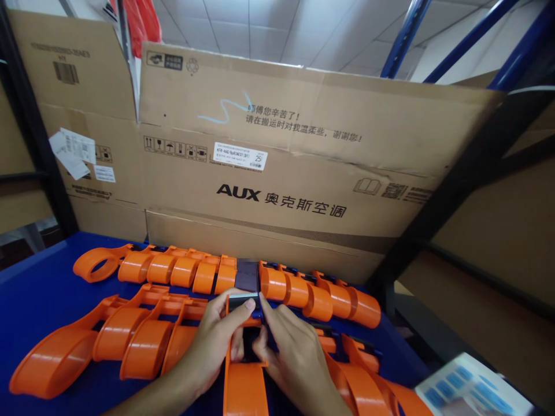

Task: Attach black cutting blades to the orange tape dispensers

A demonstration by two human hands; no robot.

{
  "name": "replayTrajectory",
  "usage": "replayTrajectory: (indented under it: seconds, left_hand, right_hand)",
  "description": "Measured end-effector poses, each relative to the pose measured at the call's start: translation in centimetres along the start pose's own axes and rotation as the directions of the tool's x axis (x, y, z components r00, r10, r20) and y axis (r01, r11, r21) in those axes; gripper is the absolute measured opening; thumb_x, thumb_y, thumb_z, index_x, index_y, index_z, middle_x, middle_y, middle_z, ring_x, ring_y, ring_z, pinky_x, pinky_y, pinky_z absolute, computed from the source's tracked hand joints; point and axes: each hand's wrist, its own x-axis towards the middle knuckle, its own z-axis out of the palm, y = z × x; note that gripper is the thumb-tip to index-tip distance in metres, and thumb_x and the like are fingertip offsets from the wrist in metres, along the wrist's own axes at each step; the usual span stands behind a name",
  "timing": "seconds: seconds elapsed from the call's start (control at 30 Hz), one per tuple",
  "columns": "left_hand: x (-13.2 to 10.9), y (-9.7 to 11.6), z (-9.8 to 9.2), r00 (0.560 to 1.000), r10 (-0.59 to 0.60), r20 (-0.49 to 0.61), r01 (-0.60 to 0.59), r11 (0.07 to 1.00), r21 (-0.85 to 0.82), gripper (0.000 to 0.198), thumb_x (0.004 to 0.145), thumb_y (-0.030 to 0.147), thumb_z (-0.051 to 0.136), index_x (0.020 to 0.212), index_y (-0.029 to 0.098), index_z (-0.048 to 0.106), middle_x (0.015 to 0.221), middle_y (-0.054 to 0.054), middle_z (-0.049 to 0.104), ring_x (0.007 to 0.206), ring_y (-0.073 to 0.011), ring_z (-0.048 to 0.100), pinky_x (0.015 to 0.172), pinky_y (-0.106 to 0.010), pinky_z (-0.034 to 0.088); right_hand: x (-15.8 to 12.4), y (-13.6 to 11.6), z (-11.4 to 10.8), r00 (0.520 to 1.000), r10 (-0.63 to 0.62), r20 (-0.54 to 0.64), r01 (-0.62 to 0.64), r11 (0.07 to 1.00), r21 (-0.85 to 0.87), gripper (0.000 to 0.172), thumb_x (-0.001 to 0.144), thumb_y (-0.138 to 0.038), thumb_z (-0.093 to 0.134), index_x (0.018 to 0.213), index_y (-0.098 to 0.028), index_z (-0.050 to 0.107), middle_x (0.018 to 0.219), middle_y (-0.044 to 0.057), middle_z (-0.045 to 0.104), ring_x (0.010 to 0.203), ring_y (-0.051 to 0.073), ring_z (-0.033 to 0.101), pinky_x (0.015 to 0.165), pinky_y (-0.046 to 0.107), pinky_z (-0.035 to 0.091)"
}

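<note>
Between my hands is an orange tape dispenser (245,388), with a pale serrated blade along its top edge and black and blue parts below the blade. My left hand (219,326) is closed on its left side, thumb pressed on the black strip under the blade. From the right, my right hand (295,346) grips the same dispenser, its fingertips around the blue part. My fingers hide much of the dispenser's middle. Just beyond the blade stands a dark purple-grey block (247,275), whose kind I cannot make out.
Orange dispensers (134,267) form a back row on the blue tabletop (52,271). More dispensers (145,346) lie nearer, left and right of my hands. A large cardboard panel (281,190) rises behind. A white-and-blue printed sheet (472,387) is at lower right, beside a black post (384,297).
</note>
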Motion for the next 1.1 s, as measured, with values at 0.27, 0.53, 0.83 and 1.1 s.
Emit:
replayTrajectory:
  seconds: [0.27,0.53,0.83,1.1]
  left_hand:
    - [-0.2,0.5,0.0,1.000,0.001,0.002,-0.001,1.000,0.007,0.034,0.085,0.049,0.078,0.097,0.021,0.066,0.035,0.013,0.040,0.029,-0.0059,0.033,0.036,-0.016,0.030]
    - [-0.7,0.6,0.1,0.995,0.065,0.072,-0.073,0.991,0.115,0.036,0.089,0.049,0.075,0.110,0.022,0.064,0.046,0.012,0.045,0.036,-0.0058,0.036,0.039,-0.015,0.034]
    - [-0.8,0.6,0.7,0.996,0.071,0.058,-0.071,0.997,-0.006,0.033,0.084,0.045,0.082,0.099,0.021,0.066,0.063,0.009,0.048,0.047,-0.0035,0.031,0.041,-0.013,0.027]
    - [-0.7,0.8,0.5,0.997,0.073,0.039,-0.074,0.997,0.021,0.035,0.080,0.046,0.083,0.095,0.020,0.066,0.060,0.010,0.048,0.041,-0.0031,0.031,0.037,-0.014,0.028]
  right_hand:
    - [-0.1,0.4,-1.0,0.998,0.011,0.056,-0.015,0.997,0.073,0.046,0.095,-0.014,0.054,0.141,-0.016,0.058,0.095,0.011,0.077,0.080,0.025,0.072,0.070,0.039,0.062]
    - [-0.1,-0.3,-1.0,0.989,0.150,-0.012,-0.143,0.962,0.232,0.041,0.096,-0.017,0.058,0.137,-0.019,0.061,0.094,0.009,0.076,0.079,0.024,0.071,0.071,0.037,0.061]
    - [0.2,0.1,-1.2,0.986,0.166,-0.031,-0.153,0.955,0.253,0.040,0.093,-0.016,0.059,0.132,-0.020,0.065,0.092,0.008,0.077,0.079,0.024,0.074,0.071,0.038,0.063]
    - [0.1,-0.2,-1.5,0.981,0.192,0.014,-0.186,0.925,0.332,0.041,0.096,-0.017,0.058,0.136,-0.022,0.063,0.108,0.010,0.078,0.091,0.025,0.075,0.083,0.040,0.064]
